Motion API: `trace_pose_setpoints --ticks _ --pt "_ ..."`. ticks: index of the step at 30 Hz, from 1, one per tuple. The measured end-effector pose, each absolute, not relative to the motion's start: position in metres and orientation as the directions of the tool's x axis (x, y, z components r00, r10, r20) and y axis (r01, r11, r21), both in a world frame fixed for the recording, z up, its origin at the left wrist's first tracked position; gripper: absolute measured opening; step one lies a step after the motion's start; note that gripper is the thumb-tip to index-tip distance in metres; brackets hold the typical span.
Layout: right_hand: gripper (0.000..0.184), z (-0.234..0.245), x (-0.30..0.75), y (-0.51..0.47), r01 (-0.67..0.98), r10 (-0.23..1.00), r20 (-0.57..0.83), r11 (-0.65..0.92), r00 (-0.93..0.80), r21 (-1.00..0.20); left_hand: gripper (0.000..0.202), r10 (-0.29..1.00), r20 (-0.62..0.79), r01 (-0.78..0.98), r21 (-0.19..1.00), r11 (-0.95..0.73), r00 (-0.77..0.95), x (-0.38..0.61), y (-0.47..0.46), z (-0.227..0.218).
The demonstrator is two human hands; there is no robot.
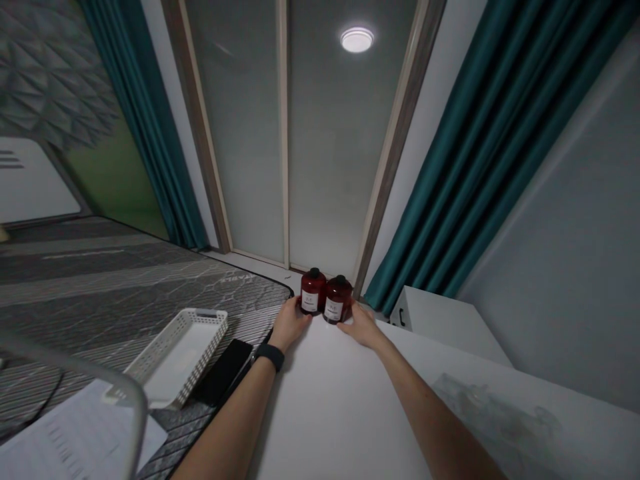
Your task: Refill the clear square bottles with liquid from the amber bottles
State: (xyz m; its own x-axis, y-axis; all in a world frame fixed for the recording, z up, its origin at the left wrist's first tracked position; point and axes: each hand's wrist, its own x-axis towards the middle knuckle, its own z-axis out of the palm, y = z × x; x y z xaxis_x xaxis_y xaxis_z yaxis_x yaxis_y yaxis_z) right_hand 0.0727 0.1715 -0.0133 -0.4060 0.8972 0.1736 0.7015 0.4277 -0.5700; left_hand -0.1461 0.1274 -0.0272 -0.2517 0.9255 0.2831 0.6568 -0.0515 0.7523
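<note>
White tabletop [320,400], teal curtain [450,187], red bottles [313,291] between left hand [290,325], right hand [363,327], fingers open

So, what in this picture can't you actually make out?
Head view:
Labels on the dark red bottles: too small to read.
Lower outer sides of the bottles: hidden by the left hand and right hand.
Sheet of paper: print too small, cut off by the bottom edge, partly behind a blurred grey bar.
</note>
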Motion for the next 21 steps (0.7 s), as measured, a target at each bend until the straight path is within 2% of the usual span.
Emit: trace_pose_setpoints --ticks 14,21 --pt "0.074 -0.0181 0.0722 0.1754 0.719 0.902 0.173 0.422 -0.396 -0.552 0.049 0.918 0.274 0.590 0.805 -0.056 -0.286 -0.1475 0.1301 -0.0321" --pt "0.068 -0.0204 0.0723 0.1757 0.725 0.899 0.172 0.428 -0.403 -0.539 0.051 0.924 0.244 0.552 0.833 -0.044 -0.295 -0.1476 0.1284 -0.0318"
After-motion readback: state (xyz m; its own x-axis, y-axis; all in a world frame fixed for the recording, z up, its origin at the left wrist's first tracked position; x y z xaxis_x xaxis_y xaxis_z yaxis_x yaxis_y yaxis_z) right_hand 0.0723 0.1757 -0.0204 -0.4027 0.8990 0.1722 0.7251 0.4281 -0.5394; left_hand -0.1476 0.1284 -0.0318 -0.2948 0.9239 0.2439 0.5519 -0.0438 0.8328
